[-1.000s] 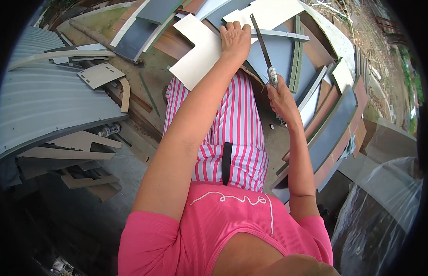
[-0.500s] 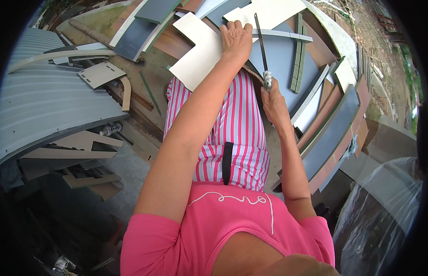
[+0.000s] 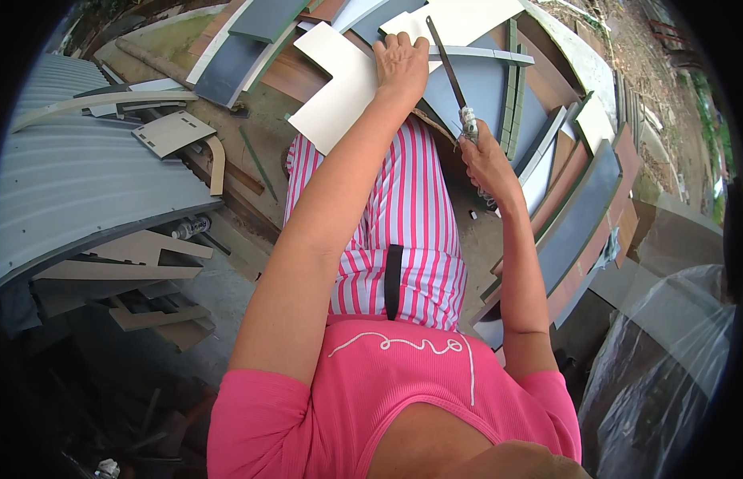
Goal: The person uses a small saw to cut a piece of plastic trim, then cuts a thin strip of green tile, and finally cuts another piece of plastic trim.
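We note R hand point(image 3: 489, 157) wrapped round saw point(image 3: 449, 73), which crosses grey strip point(image 3: 487, 54) in view; contact unclear. L hand point(image 3: 399, 69) bends over strip's end, prob. steadying it; underside hidden, can't tell if pinching. Strip overlies blue board point(image 3: 477, 86), likely for support.

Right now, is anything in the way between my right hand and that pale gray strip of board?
Nothing visible except the saw your right hand grips; in this view its blade crosses the strip near your left hand.
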Demonstrator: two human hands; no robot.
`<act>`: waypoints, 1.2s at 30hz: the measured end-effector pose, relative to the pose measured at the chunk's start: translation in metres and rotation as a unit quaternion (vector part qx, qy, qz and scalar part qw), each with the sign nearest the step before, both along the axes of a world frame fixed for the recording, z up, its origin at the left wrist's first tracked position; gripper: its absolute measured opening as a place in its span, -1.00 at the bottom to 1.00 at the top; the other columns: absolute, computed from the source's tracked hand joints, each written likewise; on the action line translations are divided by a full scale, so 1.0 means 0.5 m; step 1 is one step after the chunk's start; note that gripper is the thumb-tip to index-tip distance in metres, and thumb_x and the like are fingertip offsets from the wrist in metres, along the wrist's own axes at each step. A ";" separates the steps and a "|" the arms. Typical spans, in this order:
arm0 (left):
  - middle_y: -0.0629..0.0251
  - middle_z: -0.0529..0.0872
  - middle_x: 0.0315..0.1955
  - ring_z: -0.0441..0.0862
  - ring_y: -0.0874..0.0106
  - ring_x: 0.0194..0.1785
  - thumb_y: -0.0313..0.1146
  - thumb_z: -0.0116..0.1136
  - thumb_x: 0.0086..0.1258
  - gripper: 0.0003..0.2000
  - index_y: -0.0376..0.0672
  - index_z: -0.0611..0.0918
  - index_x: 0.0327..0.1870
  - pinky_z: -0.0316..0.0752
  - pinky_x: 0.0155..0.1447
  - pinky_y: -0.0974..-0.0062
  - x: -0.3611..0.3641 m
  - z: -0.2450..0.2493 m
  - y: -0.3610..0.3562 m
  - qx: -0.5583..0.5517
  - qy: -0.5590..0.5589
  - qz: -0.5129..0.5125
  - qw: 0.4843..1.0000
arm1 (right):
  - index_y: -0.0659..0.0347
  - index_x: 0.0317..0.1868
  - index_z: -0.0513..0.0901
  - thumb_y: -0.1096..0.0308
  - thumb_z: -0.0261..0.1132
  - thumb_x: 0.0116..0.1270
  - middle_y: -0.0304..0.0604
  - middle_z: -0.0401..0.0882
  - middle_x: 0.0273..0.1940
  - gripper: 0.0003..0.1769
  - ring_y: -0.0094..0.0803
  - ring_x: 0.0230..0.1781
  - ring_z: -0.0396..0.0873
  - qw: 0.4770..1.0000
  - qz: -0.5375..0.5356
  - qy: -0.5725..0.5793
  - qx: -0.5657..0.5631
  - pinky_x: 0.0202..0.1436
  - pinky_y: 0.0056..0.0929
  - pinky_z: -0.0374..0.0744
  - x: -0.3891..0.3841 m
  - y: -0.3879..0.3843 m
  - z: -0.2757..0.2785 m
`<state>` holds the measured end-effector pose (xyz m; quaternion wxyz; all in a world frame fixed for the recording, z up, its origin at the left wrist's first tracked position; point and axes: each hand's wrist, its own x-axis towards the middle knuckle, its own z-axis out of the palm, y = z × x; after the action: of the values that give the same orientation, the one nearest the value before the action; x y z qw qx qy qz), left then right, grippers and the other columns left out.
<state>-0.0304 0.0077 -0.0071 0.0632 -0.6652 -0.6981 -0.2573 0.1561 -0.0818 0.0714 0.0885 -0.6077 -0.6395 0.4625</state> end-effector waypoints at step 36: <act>0.13 0.60 -0.15 0.47 0.23 0.02 -0.43 0.06 0.28 -0.79 -0.11 0.64 -0.09 0.24 0.07 0.22 0.003 0.028 -0.021 -0.044 0.004 -0.001 0.999 | 0.26 0.26 0.26 0.29 0.04 0.44 0.43 0.60 -0.25 -0.56 0.33 -0.16 0.59 0.989 0.001 -0.047 0.140 -0.10 0.08 0.50 -0.080 0.043 -0.071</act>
<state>-0.0290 -0.0029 0.0069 0.0368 -0.6690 -0.7080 -0.2233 0.1160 -0.0601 0.0357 0.1416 -0.6097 -0.7022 0.3393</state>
